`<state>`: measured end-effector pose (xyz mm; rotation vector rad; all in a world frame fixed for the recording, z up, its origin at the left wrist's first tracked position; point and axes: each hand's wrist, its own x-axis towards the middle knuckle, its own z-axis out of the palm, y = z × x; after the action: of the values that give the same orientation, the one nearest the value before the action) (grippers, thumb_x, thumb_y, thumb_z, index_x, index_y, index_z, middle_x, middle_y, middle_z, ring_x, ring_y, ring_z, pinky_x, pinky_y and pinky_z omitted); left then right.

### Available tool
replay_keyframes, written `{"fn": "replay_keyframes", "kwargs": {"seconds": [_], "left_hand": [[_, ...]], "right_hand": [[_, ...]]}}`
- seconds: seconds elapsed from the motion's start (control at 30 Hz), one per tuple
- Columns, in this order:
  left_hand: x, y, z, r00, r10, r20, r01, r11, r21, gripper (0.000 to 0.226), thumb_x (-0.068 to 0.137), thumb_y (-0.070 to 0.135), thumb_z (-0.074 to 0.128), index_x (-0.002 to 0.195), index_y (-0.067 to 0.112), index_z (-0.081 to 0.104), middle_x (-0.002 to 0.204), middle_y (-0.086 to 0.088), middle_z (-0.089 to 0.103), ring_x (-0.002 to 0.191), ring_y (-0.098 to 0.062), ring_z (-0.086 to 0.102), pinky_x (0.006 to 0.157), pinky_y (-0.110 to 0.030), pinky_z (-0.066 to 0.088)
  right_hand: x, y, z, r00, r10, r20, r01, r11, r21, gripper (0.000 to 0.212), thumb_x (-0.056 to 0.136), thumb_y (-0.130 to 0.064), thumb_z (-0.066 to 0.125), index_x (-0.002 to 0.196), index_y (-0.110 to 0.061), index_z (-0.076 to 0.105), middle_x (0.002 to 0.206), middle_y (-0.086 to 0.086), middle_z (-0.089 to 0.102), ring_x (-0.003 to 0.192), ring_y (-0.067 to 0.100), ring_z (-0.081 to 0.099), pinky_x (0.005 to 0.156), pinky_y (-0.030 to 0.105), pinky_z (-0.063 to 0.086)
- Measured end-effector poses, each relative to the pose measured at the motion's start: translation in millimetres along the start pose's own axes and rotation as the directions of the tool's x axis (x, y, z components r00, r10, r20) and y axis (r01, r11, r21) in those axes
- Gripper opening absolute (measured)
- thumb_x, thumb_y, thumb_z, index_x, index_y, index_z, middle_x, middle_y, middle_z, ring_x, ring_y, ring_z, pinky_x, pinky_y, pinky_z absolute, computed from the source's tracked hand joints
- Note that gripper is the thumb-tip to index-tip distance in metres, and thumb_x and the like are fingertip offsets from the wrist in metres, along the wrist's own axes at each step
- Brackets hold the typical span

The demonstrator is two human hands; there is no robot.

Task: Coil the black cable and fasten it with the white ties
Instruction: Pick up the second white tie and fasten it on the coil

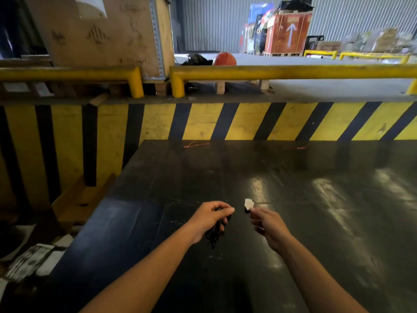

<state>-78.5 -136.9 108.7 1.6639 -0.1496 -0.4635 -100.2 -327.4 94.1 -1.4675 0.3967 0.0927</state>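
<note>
Already the black cable (215, 231) looks gathered into a small bunch, gripped in the left hand (208, 220) at seven o'clock of the dark surface (338, 222), loops dangling below the fist. Just beside it, at three o'clock, the right hand (267, 224) pinches a white tie (248, 204) between its fingertips. Fastening appears not yet done; the tie sits apart from the bunch.

Two bare forearms, sleeveless, no gloves.
</note>
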Motion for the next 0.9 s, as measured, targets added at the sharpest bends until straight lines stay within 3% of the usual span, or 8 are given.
{"fn": "replay_keyframes", "kwargs": {"seconds": [0.13,0.27,0.57,0.63,0.73,0.83,0.9], "left_hand": [[9,35,3,0.984,0.177,0.030,-0.179,0.983,0.051,0.025,0.084,0.041,0.067,0.095,0.019,0.071,0.063,0.006,0.064,0.052,-0.010,0.059,0.055,-0.021,0.049],[13,63,-2,0.943,0.333,0.016,-0.334,0.940,0.074,0.016,0.089,0.030,0.062,0.093,0.016,0.071,0.059,0.007,0.063,0.049,-0.009,0.057,0.052,-0.020,0.048],[10,91,-7,0.904,0.425,0.044,-0.426,0.891,0.153,0.011,0.091,0.014,0.061,0.090,0.021,0.069,0.058,0.009,0.062,0.050,-0.007,0.057,0.054,-0.019,0.049],[8,97,-8,0.901,0.431,0.049,-0.432,0.884,0.179,0.010,0.092,0.012,0.059,0.092,0.017,0.068,0.059,0.008,0.061,0.048,-0.008,0.056,0.053,-0.020,0.049],[5,106,-10,0.894,0.442,0.069,-0.445,0.864,0.234,0.010,0.094,0.011,0.056,0.095,0.013,0.066,0.064,0.003,0.059,0.048,-0.008,0.055,0.052,-0.019,0.049],[3,114,-12,0.885,0.456,0.095,-0.464,0.846,0.263,0.013,0.095,0.012,0.053,0.092,0.020,0.063,0.066,0.002,0.059,0.049,-0.007,0.055,0.054,-0.019,0.049],[1,117,-11,0.881,0.462,0.106,-0.472,0.842,0.260,0.012,0.096,0.013,0.052,0.094,0.017,0.062,0.065,0.004,0.058,0.048,-0.008,0.053,0.053,-0.019,0.048]], "right_hand": [[-11,-61,17,0.980,-0.180,0.080,0.178,0.983,0.037,0.016,0.087,-0.008,0.059,0.073,-0.009,0.067,0.060,-0.001,0.051,0.049,0.007,0.042,0.053,0.022,0.032],[-22,-94,24,0.947,-0.303,0.110,0.311,0.948,-0.063,0.018,0.087,-0.009,0.061,0.070,-0.010,0.068,0.061,-0.001,0.054,0.052,0.007,0.043,0.055,0.023,0.034],[-32,-124,23,0.901,-0.403,0.163,0.432,0.869,-0.240,0.016,0.087,-0.015,0.062,0.075,-0.008,0.071,0.065,0.000,0.057,0.061,0.010,0.047,0.060,0.025,0.038],[-31,-128,21,0.856,-0.497,0.139,0.509,0.765,-0.394,0.011,0.086,-0.020,0.065,0.082,-0.011,0.070,0.074,0.001,0.064,0.068,0.012,0.055,0.064,0.026,0.043],[-33,-136,20,0.696,-0.703,0.143,0.627,0.500,-0.597,0.010,0.083,-0.023,0.068,0.092,-0.018,0.066,0.086,-0.001,0.065,0.076,0.007,0.059,0.064,0.016,0.044],[-36,-142,23,0.593,-0.774,0.222,0.652,0.300,-0.697,0.026,0.084,-0.026,0.067,0.108,-0.017,0.064,0.102,-0.004,0.060,0.081,0.005,0.056,0.067,0.012,0.042],[-38,-144,24,0.542,-0.805,0.241,0.656,0.226,-0.720,0.036,0.084,-0.026,0.068,0.117,-0.018,0.060,0.109,-0.006,0.054,0.086,0.004,0.053,0.069,0.011,0.040]]}}
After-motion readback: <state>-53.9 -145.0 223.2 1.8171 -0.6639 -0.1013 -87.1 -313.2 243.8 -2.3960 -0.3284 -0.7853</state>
